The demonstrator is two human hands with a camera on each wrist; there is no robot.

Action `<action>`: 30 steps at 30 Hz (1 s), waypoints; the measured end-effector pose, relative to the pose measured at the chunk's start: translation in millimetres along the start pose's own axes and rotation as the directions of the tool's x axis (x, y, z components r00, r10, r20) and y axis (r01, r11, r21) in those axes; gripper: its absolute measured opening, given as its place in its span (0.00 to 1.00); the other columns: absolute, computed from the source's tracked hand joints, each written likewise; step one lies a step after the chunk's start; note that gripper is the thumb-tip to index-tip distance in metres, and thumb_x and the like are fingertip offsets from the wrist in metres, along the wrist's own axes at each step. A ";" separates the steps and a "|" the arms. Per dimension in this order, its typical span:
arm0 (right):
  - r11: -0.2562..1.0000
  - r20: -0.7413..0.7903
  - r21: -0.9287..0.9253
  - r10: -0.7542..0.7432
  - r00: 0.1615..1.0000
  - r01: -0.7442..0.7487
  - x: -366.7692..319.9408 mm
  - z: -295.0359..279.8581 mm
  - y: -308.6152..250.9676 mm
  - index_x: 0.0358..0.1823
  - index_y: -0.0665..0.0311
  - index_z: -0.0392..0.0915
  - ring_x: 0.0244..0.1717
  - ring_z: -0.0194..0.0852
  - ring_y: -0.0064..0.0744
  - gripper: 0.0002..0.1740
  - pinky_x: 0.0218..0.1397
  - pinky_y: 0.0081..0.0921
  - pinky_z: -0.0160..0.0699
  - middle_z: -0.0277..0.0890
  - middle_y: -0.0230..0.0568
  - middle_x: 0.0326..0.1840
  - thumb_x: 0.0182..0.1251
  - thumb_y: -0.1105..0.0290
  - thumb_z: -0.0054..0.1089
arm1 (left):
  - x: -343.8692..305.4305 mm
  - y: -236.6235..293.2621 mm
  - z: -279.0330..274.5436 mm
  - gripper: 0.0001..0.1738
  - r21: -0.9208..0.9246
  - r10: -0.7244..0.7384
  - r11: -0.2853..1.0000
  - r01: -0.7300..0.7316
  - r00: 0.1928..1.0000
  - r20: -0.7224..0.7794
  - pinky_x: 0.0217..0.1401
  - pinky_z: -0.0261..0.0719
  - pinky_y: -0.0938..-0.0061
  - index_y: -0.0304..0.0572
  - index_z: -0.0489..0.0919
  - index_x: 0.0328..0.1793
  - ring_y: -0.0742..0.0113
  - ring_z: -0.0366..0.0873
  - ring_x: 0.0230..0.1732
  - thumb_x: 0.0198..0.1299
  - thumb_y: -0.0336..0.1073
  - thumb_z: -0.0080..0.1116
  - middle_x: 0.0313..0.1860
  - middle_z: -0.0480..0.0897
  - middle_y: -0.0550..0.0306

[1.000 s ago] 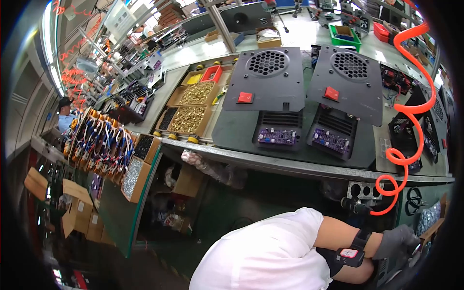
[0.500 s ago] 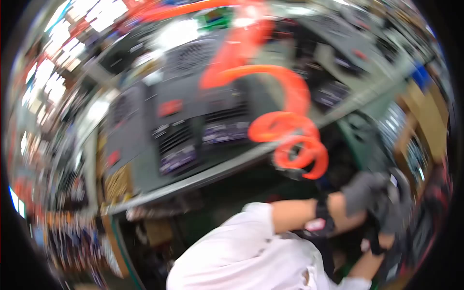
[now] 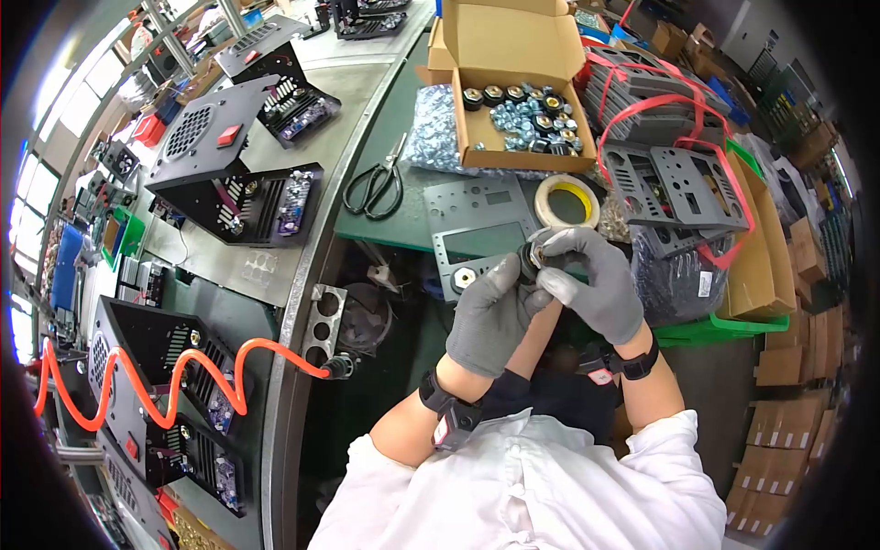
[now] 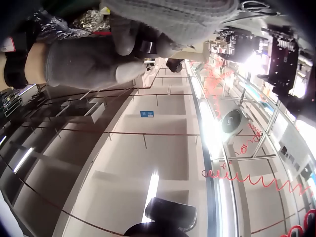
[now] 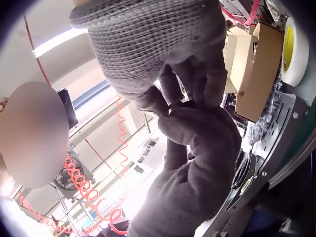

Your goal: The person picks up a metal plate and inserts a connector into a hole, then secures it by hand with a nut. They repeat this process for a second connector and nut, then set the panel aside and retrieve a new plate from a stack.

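Observation:
Both grey-gloved hands meet in front of the body in the head view. Between the thumb and fingers of the left hand (image 3: 488, 316) is a small black round foot (image 3: 529, 263) with a metal centre. The right hand (image 3: 598, 282) pinches the same piece from the other side, and its fingertips partly hide it. Just beyond the hands lies a grey metal panel (image 3: 472, 213) with cut-outs, a round metal-centred piece (image 3: 463, 278) at its near corner. Behind it, an open cardboard box (image 3: 509, 159) contains similar black feet and loose zinc-coloured hardware (image 3: 522, 119).
A tape roll (image 3: 543, 203) and black-handled scissors (image 3: 374, 188) lie near the panel. Strapped grey panels (image 3: 678, 188) are stacked at right. An orange coiled hose (image 3: 174, 385) crosses the left bench, where black housings (image 3: 266, 206) stand.
The head view has swung right from the bench to the box and panels. The hands, earlier low at the right edge, are now centred together with the black foot between them.

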State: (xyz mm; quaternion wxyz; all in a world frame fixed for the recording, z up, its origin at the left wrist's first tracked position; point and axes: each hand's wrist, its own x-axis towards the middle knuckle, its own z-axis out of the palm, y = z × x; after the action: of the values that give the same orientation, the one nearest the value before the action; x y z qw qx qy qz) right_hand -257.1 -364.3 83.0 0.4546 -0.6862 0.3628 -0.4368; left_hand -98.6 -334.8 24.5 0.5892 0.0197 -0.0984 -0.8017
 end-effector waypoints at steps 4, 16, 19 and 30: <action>0.998 -0.007 -0.060 -0.015 1.000 0.015 -8.9 -9.8 10.2 0.45 0.72 0.77 0.46 0.81 0.28 0.13 0.51 0.25 0.80 0.82 0.45 0.47 0.59 0.75 0.62 | -1.0 -7.6 -7.3 0.21 -0.051 -0.057 0.997 0.059 0.998 0.039 0.54 0.84 0.71 0.27 0.72 0.61 0.60 0.81 0.51 0.72 0.39 0.49 0.53 0.80 0.46; 0.974 -0.133 -0.151 0.152 0.979 -0.171 -22.5 -19.3 13.4 0.45 0.68 0.78 0.35 0.76 0.16 0.16 0.41 0.17 0.77 0.83 0.35 0.39 0.57 0.71 0.71 | -37.0 -34.6 -48.5 0.18 0.025 -0.128 0.990 0.138 0.962 -0.241 0.50 0.84 0.72 0.32 0.72 0.61 0.61 0.80 0.49 0.71 0.36 0.51 0.51 0.80 0.49; 0.917 -0.072 -0.390 0.066 0.995 -0.089 -19.6 -10.2 24.2 0.44 0.68 0.78 0.34 0.79 0.25 0.16 0.40 0.22 0.78 0.82 0.39 0.41 0.56 0.70 0.70 | -25.0 -39.6 -88.3 0.14 0.009 -0.068 0.997 0.080 0.894 -0.443 0.51 0.83 0.66 0.38 0.72 0.60 0.63 0.80 0.49 0.71 0.32 0.48 0.51 0.80 0.51; 0.823 -0.021 -0.560 -0.124 0.992 0.091 -52.5 30.6 34.9 0.40 0.67 0.75 0.44 0.81 0.49 0.18 0.46 0.35 0.80 0.80 0.49 0.45 0.49 0.71 0.73 | -13.2 -48.0 -107.0 0.18 0.343 0.011 0.939 -0.009 1.000 -0.004 0.67 0.71 0.68 0.39 0.71 0.63 0.65 0.73 0.63 0.70 0.36 0.45 0.62 0.76 0.52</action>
State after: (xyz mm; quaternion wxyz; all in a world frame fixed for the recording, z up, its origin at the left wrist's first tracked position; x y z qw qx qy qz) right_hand -250.8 -319.3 29.7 0.1988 -0.7958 0.4477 -0.3561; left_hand -123.9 -323.0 -90.2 0.5813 0.1239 -0.2346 -0.7692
